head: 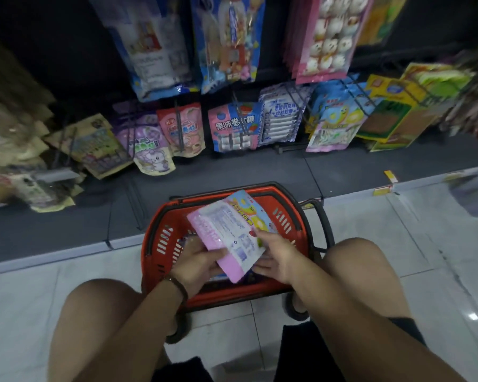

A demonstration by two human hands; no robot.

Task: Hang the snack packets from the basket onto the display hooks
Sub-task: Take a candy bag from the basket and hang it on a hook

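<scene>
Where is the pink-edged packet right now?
Head view, lower centre: the pink-edged packet is held between the left hand and right hand, directly over the red basket.

Basket (160,238): red with black handles. Held packet (226,238): pink with white printed panel. Floor (425,244): white glossy tile. Display base (232,172): dark grey.
</scene>
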